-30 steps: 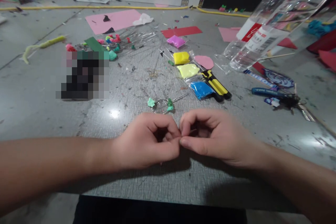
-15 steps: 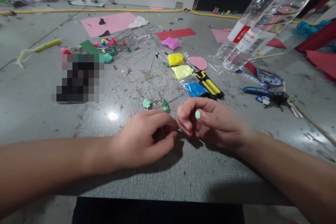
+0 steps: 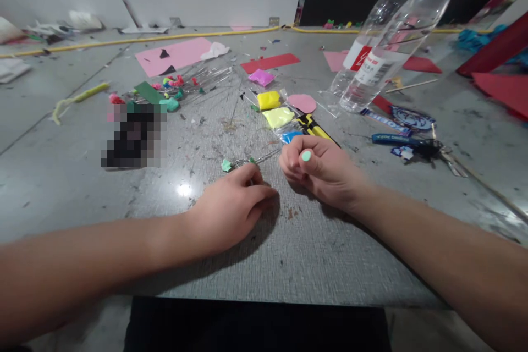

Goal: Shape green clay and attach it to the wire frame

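My left hand (image 3: 231, 201) rests low over the table, thumb and fingers drawn together; whatever may be between the fingertips is hidden. Just beyond it lies a thin wire-like piece (image 3: 267, 156) with mint-green clay (image 3: 226, 165) at its left end, partly covered by my fingers. My right hand (image 3: 324, 173) is closed, fingers curled inward. A small round piece of mint-green clay (image 3: 306, 155) sits on the tip of its thumb. Behind that hand is a packet of blue clay (image 3: 291, 136), partly covered.
Packets of yellow clay (image 3: 268, 100), pale yellow clay (image 3: 279, 117) and purple clay (image 3: 261, 77) lie ahead. Two clear bottles (image 3: 363, 80) stand at right, near a lanyard with keys (image 3: 406, 143). A blurred dark object (image 3: 132, 137) and green card (image 3: 148, 92) are at left.
The view has shifted slightly. My left hand has drawn its fingers together near the wire piece. My right hand has moved up and left, its fingers curled tighter, and now covers more of the blue packet.
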The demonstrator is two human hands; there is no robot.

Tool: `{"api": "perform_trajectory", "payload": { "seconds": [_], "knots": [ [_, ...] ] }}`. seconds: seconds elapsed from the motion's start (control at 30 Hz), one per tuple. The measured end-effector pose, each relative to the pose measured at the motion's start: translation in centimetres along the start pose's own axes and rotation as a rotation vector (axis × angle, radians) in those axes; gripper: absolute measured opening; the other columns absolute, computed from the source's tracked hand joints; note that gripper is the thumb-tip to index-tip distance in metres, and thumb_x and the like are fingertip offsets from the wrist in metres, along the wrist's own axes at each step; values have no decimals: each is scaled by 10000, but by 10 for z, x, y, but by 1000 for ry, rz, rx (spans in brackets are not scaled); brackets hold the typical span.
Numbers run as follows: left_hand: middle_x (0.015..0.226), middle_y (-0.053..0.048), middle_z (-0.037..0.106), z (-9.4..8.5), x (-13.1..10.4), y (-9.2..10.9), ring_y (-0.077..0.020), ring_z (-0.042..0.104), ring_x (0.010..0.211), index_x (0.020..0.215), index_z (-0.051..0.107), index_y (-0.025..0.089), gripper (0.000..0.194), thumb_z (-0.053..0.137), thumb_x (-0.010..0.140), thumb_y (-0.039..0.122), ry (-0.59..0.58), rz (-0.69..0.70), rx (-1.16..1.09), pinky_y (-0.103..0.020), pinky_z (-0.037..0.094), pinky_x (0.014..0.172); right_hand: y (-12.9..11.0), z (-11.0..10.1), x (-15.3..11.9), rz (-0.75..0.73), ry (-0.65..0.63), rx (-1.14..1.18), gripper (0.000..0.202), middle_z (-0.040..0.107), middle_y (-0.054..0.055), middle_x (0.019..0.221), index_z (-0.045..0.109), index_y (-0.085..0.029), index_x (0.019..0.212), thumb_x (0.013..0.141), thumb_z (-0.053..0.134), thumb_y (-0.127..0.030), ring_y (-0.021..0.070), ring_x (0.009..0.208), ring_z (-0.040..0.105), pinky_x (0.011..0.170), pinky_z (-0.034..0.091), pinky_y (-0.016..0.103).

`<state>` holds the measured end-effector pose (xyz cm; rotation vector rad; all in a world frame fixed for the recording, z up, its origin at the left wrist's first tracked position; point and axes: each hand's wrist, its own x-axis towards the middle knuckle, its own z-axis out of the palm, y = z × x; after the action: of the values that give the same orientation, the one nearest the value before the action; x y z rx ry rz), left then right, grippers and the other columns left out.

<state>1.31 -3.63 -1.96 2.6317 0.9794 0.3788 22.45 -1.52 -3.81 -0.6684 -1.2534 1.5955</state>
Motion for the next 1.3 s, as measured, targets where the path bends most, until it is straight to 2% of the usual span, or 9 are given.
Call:
{"api": "perform_trajectory", "payload": {
  "seconds": [0.17,0.27,0.37,0.47,0.6,0.67,0.8,1.03,1.3],
  "knots": [
    [919,-61,622,0,0,0,-186,615,797,976,791,194,257,535,974,181,16,40,60,-324,552,739,-1,4,1,-13,-28,-2,567,410,-84,566,493,-223,638,704,875,-636,90,514,337,481,224,274],
    [932,-71,630,-1,1,-2,-195,622,833,951,755,167,224,533,981,173,91,79,-5,-339,550,767,-3,6,-1,-1,-49,13,563,412,-81,577,495,-223,645,723,857,-647,94,524,335,501,232,278],
    [917,-49,619,-9,2,0,-160,614,816,944,720,169,148,575,971,156,262,66,-267,-297,526,751,-3,5,-3,-1,-119,62,512,434,-76,599,555,-220,682,740,848,-635,100,546,343,522,249,278],
    [868,-15,622,-18,2,8,-132,595,786,901,701,189,100,621,955,162,387,-72,-614,-259,494,711,1,3,-4,13,-188,59,459,482,-70,616,617,-211,715,717,886,-583,103,570,384,537,272,269],
    [859,6,686,-20,3,19,-114,603,780,858,695,202,102,655,951,191,313,-207,-1061,-235,500,720,6,3,-7,83,-202,12,449,563,-64,621,648,-196,666,611,972,-502,99,576,442,553,326,254],
    [850,8,691,-18,4,22,-111,603,779,845,697,198,106,664,946,190,290,-224,-1143,-229,506,722,7,4,-8,120,-166,14,436,566,-69,609,656,-195,654,609,977,-486,93,562,438,550,329,248],
    [838,-10,686,-17,2,23,-127,607,790,827,705,181,107,680,931,180,273,-202,-1045,-252,521,741,5,5,-9,164,-115,-17,437,605,-55,631,676,-199,654,584,981,-503,111,598,495,568,357,254],
    [844,-41,701,-20,-2,25,-168,634,769,823,726,199,135,690,945,246,304,-133,-895,-317,548,716,2,5,-9,197,-138,-68,448,627,-39,658,682,-188,656,613,958,-538,117,631,523,598,383,260],
    [826,-21,678,-20,0,24,-140,596,705,856,755,228,94,710,916,172,367,-46,-793,-302,534,664,1,6,-9,208,-134,-71,422,630,-25,678,691,-191,680,636,956,-517,131,653,527,599,359,267]
  ]
}}
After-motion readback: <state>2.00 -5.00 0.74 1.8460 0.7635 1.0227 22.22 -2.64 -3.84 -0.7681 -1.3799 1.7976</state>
